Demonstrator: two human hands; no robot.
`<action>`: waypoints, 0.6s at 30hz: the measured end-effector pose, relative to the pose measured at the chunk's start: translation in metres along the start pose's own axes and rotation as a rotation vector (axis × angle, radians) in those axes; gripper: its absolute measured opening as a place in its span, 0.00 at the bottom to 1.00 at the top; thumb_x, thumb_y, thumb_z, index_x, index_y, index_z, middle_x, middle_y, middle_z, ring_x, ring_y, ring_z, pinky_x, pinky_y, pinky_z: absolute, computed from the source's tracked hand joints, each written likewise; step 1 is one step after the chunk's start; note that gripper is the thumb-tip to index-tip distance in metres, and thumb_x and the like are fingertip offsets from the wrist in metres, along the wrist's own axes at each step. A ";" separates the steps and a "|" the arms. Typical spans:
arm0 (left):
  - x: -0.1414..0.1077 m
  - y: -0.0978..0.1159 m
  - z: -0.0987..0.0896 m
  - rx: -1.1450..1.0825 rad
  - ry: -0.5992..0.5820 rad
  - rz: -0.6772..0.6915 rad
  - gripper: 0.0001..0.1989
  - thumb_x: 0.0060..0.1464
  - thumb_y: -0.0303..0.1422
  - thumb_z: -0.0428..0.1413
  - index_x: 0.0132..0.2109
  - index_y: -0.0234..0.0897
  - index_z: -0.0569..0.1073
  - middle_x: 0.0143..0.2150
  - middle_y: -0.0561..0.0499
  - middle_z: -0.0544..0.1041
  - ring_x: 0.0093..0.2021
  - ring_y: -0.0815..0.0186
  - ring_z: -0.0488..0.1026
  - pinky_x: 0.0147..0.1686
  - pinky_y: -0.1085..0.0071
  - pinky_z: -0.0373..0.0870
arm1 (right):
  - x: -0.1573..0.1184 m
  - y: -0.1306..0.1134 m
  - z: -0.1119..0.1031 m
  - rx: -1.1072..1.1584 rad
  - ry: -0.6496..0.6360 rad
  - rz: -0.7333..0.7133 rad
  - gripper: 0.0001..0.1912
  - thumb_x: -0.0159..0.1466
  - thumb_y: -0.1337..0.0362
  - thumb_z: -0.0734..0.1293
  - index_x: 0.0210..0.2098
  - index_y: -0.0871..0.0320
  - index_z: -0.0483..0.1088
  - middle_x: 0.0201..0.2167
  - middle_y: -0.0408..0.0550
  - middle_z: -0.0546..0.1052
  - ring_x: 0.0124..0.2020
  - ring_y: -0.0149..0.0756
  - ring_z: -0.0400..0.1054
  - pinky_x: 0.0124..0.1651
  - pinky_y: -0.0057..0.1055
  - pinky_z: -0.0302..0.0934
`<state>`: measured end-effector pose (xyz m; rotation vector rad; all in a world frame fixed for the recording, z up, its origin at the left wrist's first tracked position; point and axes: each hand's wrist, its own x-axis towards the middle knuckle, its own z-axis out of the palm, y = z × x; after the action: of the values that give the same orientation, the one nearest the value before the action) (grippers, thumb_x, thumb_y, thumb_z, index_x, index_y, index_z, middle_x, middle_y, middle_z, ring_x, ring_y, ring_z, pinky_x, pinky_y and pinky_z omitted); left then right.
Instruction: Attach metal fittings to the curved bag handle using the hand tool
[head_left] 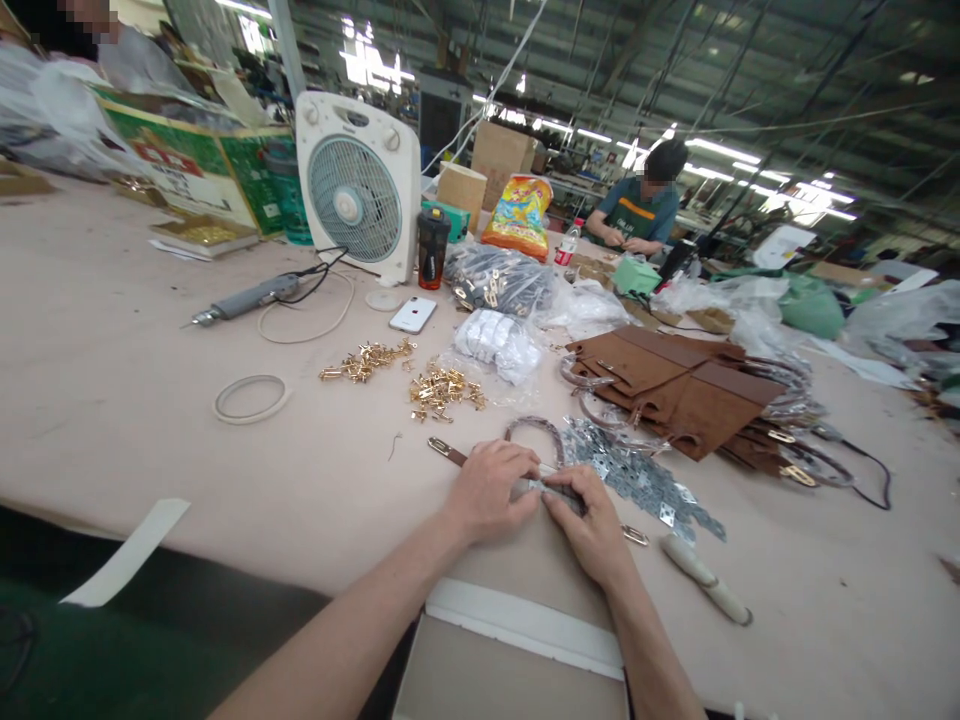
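Observation:
My left hand is closed, its palm down over a brown leather strap with a gold metal end that sticks out to the left. My right hand pinches the same strap from the other side; a gold buckle shows beyond it. Both thumbs meet near a small metal plate. A plastic-wrapped curved handle rises just behind my hands. Under them lies a beige panel, with a white strip across its near part. My fingers hide most of the strap.
Gold fittings lie in piles ahead, metal plates and stacked brown leather bag pieces at right. A wrapped tool rests near my right forearm. Left are a tape ring, electric screwdriver and fan. A co-worker sits opposite.

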<state>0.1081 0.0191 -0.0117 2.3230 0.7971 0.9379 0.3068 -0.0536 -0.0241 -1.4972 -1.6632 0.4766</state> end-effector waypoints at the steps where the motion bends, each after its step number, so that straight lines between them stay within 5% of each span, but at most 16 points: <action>1: 0.000 0.000 0.000 0.000 -0.003 0.010 0.10 0.59 0.32 0.66 0.48 0.43 0.77 0.55 0.53 0.80 0.57 0.57 0.72 0.60 0.57 0.64 | -0.002 -0.001 0.003 -0.004 0.034 -0.021 0.07 0.69 0.57 0.70 0.44 0.51 0.78 0.45 0.50 0.76 0.50 0.48 0.69 0.57 0.47 0.62; 6: 0.000 -0.001 0.002 0.016 -0.010 0.001 0.08 0.61 0.32 0.65 0.47 0.45 0.79 0.54 0.54 0.81 0.56 0.58 0.73 0.59 0.58 0.65 | -0.012 -0.009 -0.014 -0.009 0.123 -0.070 0.12 0.71 0.55 0.68 0.51 0.51 0.78 0.53 0.53 0.76 0.55 0.48 0.69 0.61 0.49 0.62; 11: -0.001 -0.002 0.002 0.012 0.001 0.024 0.08 0.59 0.34 0.67 0.46 0.46 0.81 0.53 0.55 0.81 0.55 0.58 0.75 0.58 0.57 0.66 | -0.050 0.015 -0.086 -0.194 0.596 0.180 0.22 0.67 0.44 0.69 0.50 0.54 0.77 0.50 0.53 0.78 0.51 0.51 0.73 0.59 0.49 0.63; 14: -0.002 -0.002 0.002 0.023 0.013 0.010 0.08 0.57 0.34 0.68 0.45 0.46 0.82 0.53 0.55 0.82 0.55 0.58 0.75 0.58 0.57 0.66 | -0.081 0.046 -0.122 -0.358 0.468 0.428 0.32 0.60 0.36 0.71 0.52 0.52 0.78 0.52 0.53 0.78 0.48 0.55 0.74 0.56 0.53 0.65; 18: -0.003 -0.002 0.005 0.026 0.029 -0.001 0.07 0.58 0.34 0.67 0.45 0.46 0.81 0.55 0.54 0.81 0.57 0.58 0.75 0.61 0.56 0.65 | -0.107 0.070 -0.135 -0.502 0.222 0.405 0.35 0.56 0.32 0.70 0.47 0.55 0.79 0.48 0.57 0.79 0.52 0.60 0.71 0.59 0.56 0.62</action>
<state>0.1087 0.0176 -0.0176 2.3357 0.8262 0.9684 0.4498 -0.1725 -0.0312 -2.1890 -1.3604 0.0888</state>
